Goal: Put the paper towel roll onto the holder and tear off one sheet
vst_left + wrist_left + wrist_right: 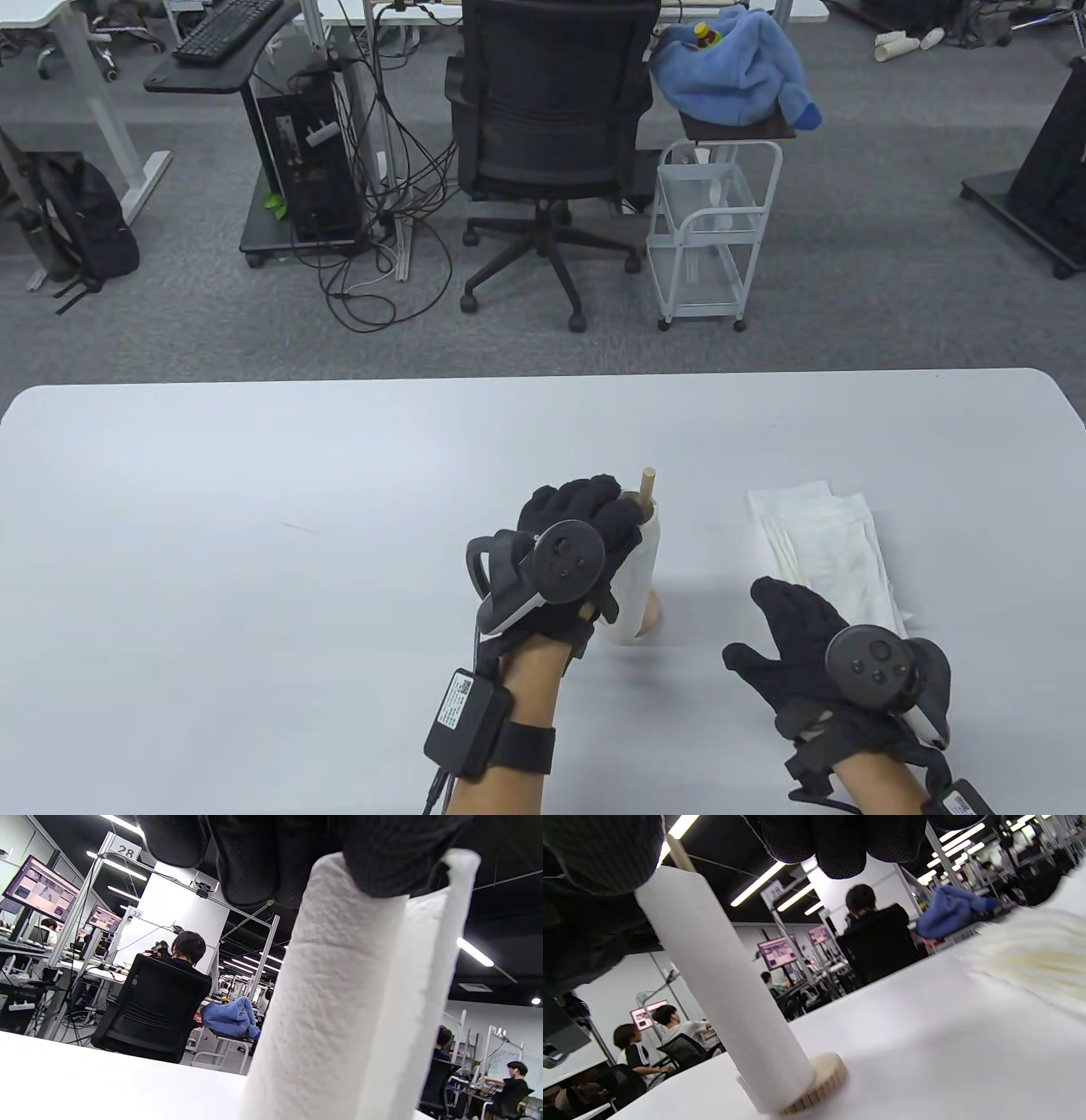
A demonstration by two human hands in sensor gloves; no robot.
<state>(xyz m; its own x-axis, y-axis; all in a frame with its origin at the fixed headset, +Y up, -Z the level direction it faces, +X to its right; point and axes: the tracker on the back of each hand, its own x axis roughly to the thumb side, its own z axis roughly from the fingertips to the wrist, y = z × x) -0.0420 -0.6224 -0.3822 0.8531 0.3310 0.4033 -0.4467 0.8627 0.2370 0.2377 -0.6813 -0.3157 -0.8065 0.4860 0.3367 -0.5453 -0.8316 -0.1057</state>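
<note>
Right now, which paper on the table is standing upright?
The paper towel roll, standing on the wooden holder with the left hand gripping it. The loose sheets lie flat beside the right hand.

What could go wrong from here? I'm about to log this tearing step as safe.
1. The holder has a small round base, and the left hand grips the paper towel roll near its top; a sideways tug could tip it over.
2. The right hand is open and holds no sheet, so grabbing poorly may tear off more than one.
</note>
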